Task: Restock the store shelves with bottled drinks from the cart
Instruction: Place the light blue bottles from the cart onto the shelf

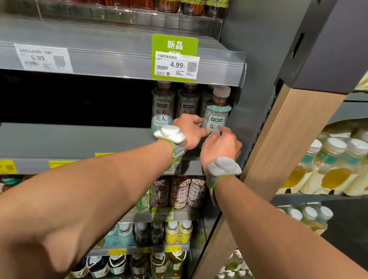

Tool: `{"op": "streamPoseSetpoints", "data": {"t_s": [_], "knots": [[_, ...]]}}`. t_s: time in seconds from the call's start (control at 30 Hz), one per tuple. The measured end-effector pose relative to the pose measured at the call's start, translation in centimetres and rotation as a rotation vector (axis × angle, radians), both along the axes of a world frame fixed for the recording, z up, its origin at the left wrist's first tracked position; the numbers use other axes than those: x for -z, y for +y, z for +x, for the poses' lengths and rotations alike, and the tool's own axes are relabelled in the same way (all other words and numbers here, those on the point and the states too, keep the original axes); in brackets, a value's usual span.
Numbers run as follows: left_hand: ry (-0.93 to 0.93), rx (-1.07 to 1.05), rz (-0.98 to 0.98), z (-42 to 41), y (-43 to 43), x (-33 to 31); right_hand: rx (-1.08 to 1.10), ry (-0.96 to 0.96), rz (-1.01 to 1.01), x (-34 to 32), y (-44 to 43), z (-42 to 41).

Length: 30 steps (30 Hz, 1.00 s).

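Grey store shelving [56, 140] holds rows of drinks. At the right end of the middle shelf a pale-green tea bottle [216, 113] stands upright at the front, just beside matching bottles [162, 107]. The left grip [188, 130] and right grip [222, 147] both curl round its lower half, holding it. A green price tag [173, 57] hangs above.

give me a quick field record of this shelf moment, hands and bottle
held item: front bottle, upright, pale teal label
left hand: grips the bottle's left side
right hand: grips its lower right side
place: right end of the grey shelf
neighbours: matching bottles stand just left and behind
tag above: green price tag reading 4.99
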<state>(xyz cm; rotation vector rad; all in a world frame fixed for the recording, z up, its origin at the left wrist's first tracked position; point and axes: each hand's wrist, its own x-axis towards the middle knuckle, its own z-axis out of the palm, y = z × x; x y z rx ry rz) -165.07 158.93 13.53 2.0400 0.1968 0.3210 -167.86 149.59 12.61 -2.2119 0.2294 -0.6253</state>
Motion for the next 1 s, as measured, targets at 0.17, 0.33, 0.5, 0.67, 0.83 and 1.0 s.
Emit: {"op": "streamPoseSetpoints", "data": {"t_s": [0.17,0.33,0.5,0.67,0.83,1.0], "knots": [[0.057,0.015,-0.080,-0.2,0.0,-0.3,-0.012,0.064,0.024,0.0,0.1,-1.1],[0.014,-0.063,-0.212,-2.0,0.6,-0.6,-0.055,-0.064,0.116,-0.1,0.5,-2.3],[-0.063,-0.234,-0.187,-7.1,3.6,-1.4,-0.301,-0.117,0.168,0.6,2.8,-3.7],[-0.024,-0.398,-0.073,-14.8,7.9,-1.0,-0.523,-0.041,0.213,1.8,8.6,-7.5],[0.078,-0.481,-0.017,-23.1,13.5,1.0,-0.681,0.028,0.167,4.3,14.0,-13.7],[0.166,-0.566,0.130,-32.1,18.5,3.2,-0.785,0.128,0.120,6.7,19.1,-20.2]]}}
